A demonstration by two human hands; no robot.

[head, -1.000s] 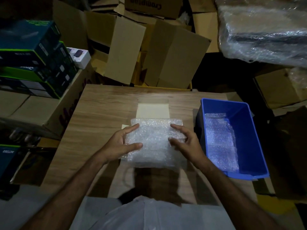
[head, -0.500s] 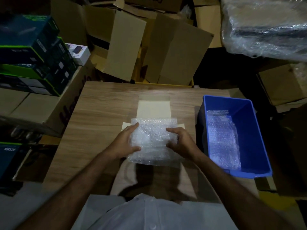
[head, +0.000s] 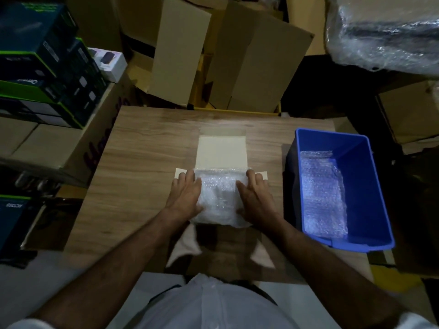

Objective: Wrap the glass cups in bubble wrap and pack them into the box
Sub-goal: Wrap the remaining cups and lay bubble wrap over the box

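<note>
A bubble-wrapped bundle [head: 219, 198] lies in the opening of a small cardboard box [head: 222, 151] on the wooden table [head: 142, 162]; the box's pale flaps spread out around it. My left hand [head: 184, 194] presses against the bundle's left side and my right hand [head: 255, 198] against its right side, fingers pointing away from me. No bare glass shows through the wrap.
A blue plastic bin [head: 361, 162] stands at the table's right edge with sheets of bubble wrap [head: 322, 195] inside. Flattened cardboard boxes [head: 228, 55] lean behind the table. Dark green-edged boxes [head: 42, 65] are stacked at left. A plastic-wrapped bulk [head: 384, 32] fills the upper right.
Both hands have moved the bundle forward and down into the box, shifting from gripping its front face to pressing flat along its two sides.
</note>
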